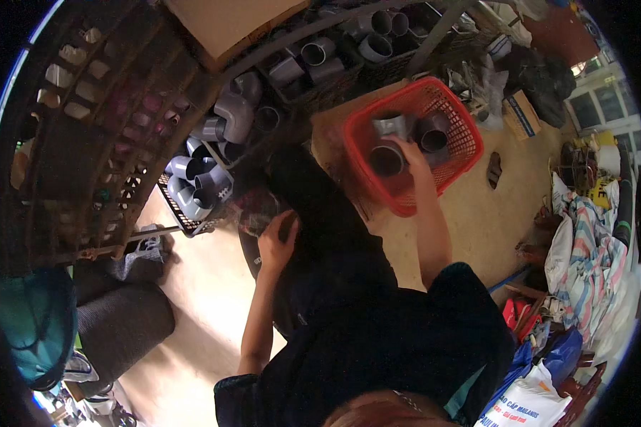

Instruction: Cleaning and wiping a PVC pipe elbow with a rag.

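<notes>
A red plastic basket stands on the floor at upper right with several grey plastic pipe fittings in it. My right hand reaches into it, its fingers on a light grey fitting. Below those fingers lies a wide dark-mouthed fitting, and another fitting sits to their right. My left hand is by my knee, fingers curled, with no clear object in it; whether it touches the knee I cannot tell. Left of it, a black basket holds several grey pipe elbows.
Shelving with more grey fittings runs along the top. A slatted rack fills the upper left, with a cardboard box beside it. A dark rolled mat lies lower left. Striped sheeting and bags line the right.
</notes>
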